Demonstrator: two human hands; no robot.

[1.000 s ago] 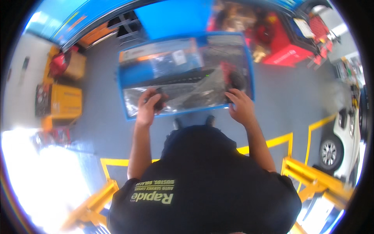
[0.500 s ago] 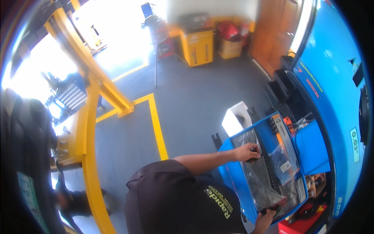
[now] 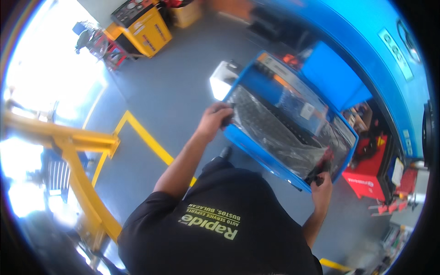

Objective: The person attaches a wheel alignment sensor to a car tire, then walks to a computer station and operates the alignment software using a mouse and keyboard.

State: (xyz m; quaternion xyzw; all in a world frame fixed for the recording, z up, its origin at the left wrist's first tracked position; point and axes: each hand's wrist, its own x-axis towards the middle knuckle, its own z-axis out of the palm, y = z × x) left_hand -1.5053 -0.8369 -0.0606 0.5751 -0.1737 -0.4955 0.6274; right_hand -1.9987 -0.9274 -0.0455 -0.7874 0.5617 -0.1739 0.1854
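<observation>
- Left hand (image 3: 215, 120): fingers curled over the near-left edge of a blue tray (image 3: 256, 151), gripping it together with the clear plastic wrap (image 3: 279, 128) that covers its dark contents.
- Right hand (image 3: 321, 192): closed on the opposite, right-hand corner of the same tray, fingers pinching a small dark part at the rim; the tray thus hangs between the two hands, in front of the person's chest and tilted in the view.
- Tray contents: a dark, ribbed item under the wrap; its kind is hard to make out through the reflections.
- Below the hands: a grey workshop floor (image 3: 174, 91) marked with yellow painted lines (image 3: 146, 137).
- Just beyond the left hand: a small white box (image 3: 222, 78) on the floor, partly hidden by the tray.
- Beyond the tray: a blue wall unit (image 3: 339, 82) with dark shelves.
- Right of the right hand: a red machine (image 3: 366, 178), cut off by the lens rim.
- Far left of the left hand: a yellow steel frame (image 3: 78, 156), and farther off a yellow cabinet (image 3: 142, 27).
- Upper left: overexposed daylight; detail there is lost.
- Lower edge: the person's black shirt (image 3: 215, 229) hides the floor beneath.
</observation>
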